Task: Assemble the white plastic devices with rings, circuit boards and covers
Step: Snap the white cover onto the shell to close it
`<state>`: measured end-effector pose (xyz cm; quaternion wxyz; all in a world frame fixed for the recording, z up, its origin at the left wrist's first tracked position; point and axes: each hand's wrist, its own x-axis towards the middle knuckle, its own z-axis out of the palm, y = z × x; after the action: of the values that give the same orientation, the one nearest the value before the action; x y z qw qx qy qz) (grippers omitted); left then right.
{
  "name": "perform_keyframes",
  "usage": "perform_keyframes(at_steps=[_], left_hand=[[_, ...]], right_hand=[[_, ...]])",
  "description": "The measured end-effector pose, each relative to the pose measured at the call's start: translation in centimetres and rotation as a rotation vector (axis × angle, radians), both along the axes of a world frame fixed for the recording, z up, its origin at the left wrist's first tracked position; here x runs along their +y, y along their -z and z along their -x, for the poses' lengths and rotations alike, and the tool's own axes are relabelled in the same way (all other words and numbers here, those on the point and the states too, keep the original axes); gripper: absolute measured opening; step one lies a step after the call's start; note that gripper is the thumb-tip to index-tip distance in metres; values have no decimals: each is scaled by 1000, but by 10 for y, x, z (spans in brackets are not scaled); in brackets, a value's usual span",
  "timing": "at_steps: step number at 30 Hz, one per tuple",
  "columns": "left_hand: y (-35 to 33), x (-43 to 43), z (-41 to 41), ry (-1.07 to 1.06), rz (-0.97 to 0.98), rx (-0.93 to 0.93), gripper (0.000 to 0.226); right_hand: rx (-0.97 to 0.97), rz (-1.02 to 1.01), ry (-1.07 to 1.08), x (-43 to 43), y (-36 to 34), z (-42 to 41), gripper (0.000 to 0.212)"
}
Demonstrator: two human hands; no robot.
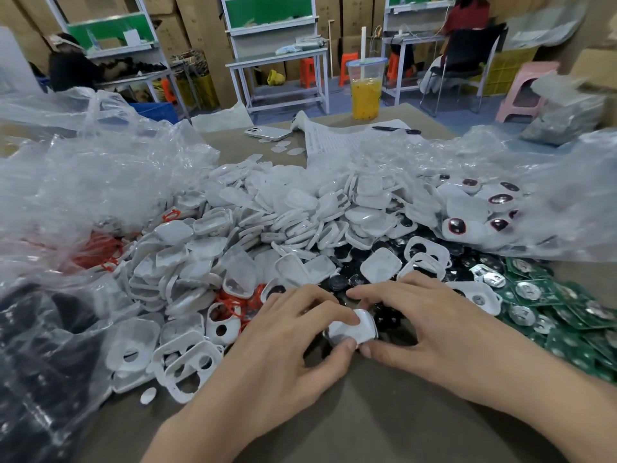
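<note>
A white plastic device (350,330) sits between my two hands near the table's front. My left hand (287,335) pinches its left side with thumb and forefinger. My right hand (420,315) pinches its right side, thumb under it. Behind them spreads a big heap of white covers and shells (283,222). Black round discs (354,279) lie just beyond my fingers. Green circuit boards (567,312) are piled at the right. Red rings (233,300) show among the white shells at the left.
Crumpled clear plastic bags (100,182) lie left and right of the heap. A cup of yellow drink (365,91), a phone (267,132), a paper sheet and a pen (395,129) sit at the far table edge. People sit at benches beyond.
</note>
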<state>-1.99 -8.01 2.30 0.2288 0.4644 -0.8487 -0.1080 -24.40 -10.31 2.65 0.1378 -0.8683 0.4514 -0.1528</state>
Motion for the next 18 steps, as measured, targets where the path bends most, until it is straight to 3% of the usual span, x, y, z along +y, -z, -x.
perform_keyframes(at_steps=[18], left_hand=[[2,-3,0,21,6,20,19]], right_hand=[[-35,-19,-19,-5,2,0,47]])
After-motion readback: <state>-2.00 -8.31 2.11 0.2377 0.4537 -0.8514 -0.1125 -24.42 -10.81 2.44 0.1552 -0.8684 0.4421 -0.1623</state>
